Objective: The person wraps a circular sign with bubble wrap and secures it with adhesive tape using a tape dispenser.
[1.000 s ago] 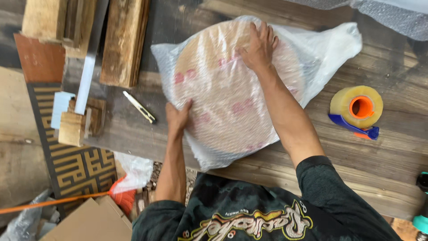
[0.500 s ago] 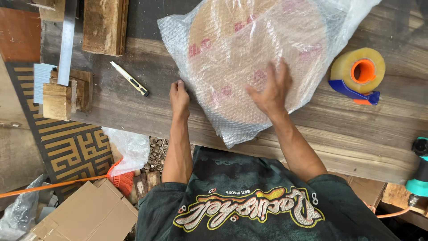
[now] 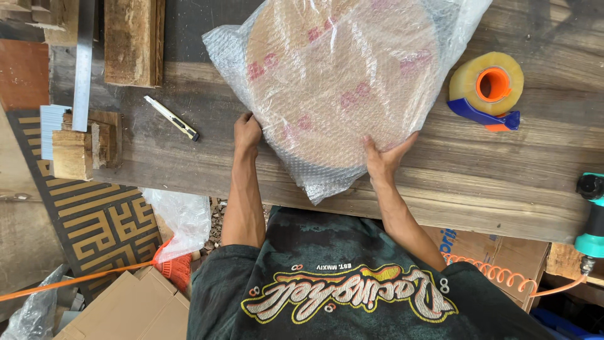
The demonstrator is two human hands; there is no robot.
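Note:
A round brown disc wrapped in clear bubble wrap lies on the dark wooden workbench. My left hand grips the wrap's near left edge. My right hand holds the near right edge of the wrapped disc, fingers curled under its rim. A loose corner of bubble wrap hangs over the bench's front edge between my hands.
A roll of packing tape in a blue dispenser sits right of the disc. A utility knife lies to the left, near wood blocks, a metal ruler and planks. A teal power tool is at the right edge. Cardboard boxes sit below.
My right hand slid from the disc's far top down to its near right edge. My left hand moved from on top of the wrap to its left edge. The view shifted closer.

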